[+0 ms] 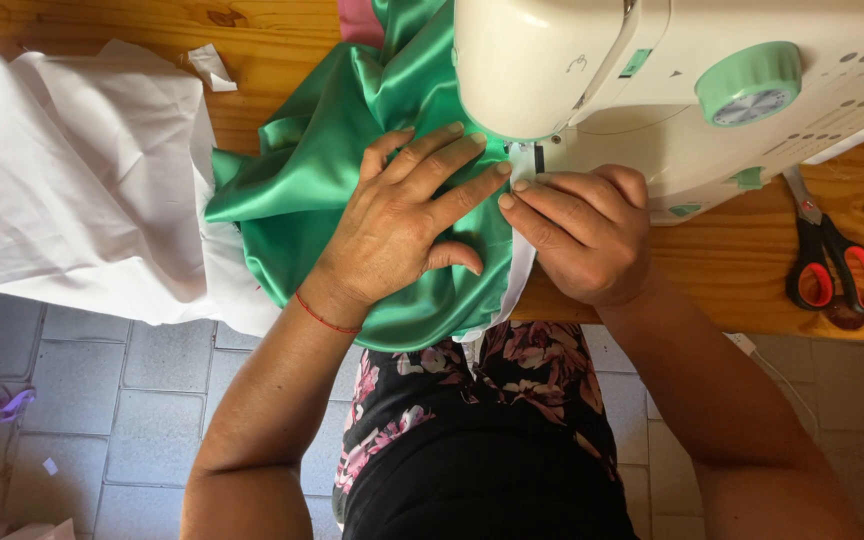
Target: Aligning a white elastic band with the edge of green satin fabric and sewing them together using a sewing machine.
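Shiny green satin fabric lies bunched on the wooden table, running under the head of a cream sewing machine. My left hand presses flat on the green fabric, fingers spread and pointing toward the needle area. My right hand rests beside it, fingertips pinching the fabric edge and a white strip just in front of the machine's foot. The needle itself is hidden under the machine head.
A pile of white cloth hangs over the table's left side. Scissors with red and black handles lie at the right. The machine has a green dial. Grey floor tiles carry small scraps.
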